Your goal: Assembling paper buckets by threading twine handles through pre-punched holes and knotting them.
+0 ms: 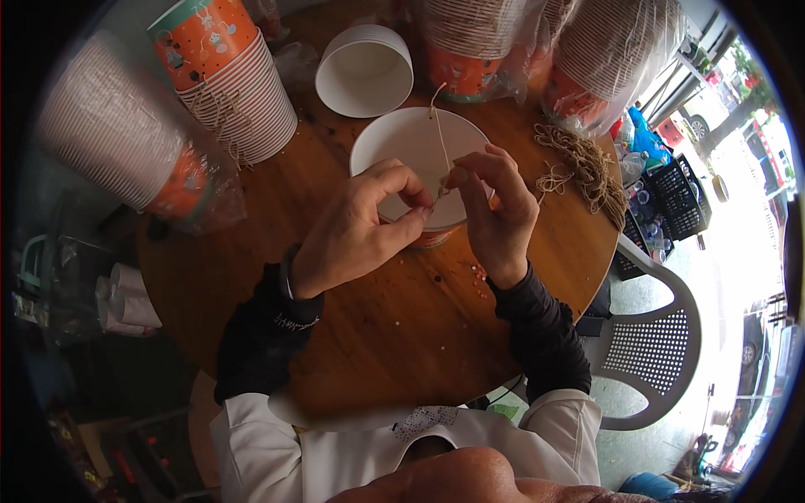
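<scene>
A paper bucket (387, 144), white inside, stands on the round wooden table in front of me. A thin beige string (440, 134) passes through its far rim and runs across the opening to its near side. Over the near rim, my left hand (356, 225) pinches the string between thumb and forefinger. Close beside it, my right hand (503, 210) also pinches the string, its fingertips a little higher. What looks like a small knot or loop lies between the two hands; its exact form is too small to make out.
A bundle of beige strings (587, 168) lies at the table's right edge. Stacked orange-printed buckets (243, 109) stand far left, others in plastic bags (470, 50) at the back. An empty white bucket (366, 71) lies tilted behind. A grey plastic chair (650, 352) is at right.
</scene>
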Tool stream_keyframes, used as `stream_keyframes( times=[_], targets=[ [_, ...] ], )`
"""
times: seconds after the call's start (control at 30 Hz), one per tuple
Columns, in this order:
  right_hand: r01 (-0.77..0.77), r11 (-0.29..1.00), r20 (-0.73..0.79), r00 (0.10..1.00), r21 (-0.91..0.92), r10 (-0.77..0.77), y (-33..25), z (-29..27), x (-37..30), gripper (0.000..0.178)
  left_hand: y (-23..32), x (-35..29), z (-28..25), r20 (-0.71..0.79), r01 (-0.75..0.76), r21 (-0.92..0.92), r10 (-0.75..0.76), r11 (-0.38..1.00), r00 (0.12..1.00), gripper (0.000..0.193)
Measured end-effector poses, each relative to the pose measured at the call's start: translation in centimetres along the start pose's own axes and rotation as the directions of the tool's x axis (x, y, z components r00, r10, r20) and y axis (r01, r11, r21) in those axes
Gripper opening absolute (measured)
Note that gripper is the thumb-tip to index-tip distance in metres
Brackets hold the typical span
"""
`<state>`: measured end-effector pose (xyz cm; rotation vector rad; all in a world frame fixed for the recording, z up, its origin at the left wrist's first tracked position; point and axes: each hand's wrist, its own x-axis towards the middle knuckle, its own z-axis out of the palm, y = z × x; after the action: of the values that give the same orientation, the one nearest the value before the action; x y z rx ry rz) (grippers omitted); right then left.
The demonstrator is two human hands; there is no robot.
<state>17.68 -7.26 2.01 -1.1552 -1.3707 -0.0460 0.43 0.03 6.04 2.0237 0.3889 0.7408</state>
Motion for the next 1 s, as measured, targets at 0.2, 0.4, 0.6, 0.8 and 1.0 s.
stream_keyframes(
  times=[0.2,0.4,0.6,0.8,1.0],
  targets=[
    [-0.003,1.0,-0.009,1.0,-0.024,0.003,0.1,-0.2,0.1,0.011,0.2,-0.2,0.2,0.037,-0.171,0.164,0.167,0.971,0.985,0.011],
    [-0.019,0.996,-0.031,0.999,-0.085,0.017,-0.2,-0.1,0.4,0.014,-0.2,-0.2,0.5,0.101,-0.216,0.16,0.202,0.963,0.974,0.011],
    [0.027,1.0,-0.021,0.999,0.008,-0.027,-0.9,-0.4,0.7,0.014,-0.8,0.1,0.2,0.076,-0.148,0.119,0.14,0.982,0.987,0.013],
    [0.076,0.996,0.048,0.996,0.047,-0.079,-1.7,-0.3,0.6,0.015,-1.3,0.4,1.2,-0.077,-0.057,0.017,0.058,0.998,0.995,0.023],
    [-0.045,0.989,0.175,0.984,0.139,0.02,-2.1,-0.7,0.8,0.017,-1.1,-0.1,1.3,-0.117,-0.098,0.016,0.1,0.995,0.988,0.014]
  ],
)
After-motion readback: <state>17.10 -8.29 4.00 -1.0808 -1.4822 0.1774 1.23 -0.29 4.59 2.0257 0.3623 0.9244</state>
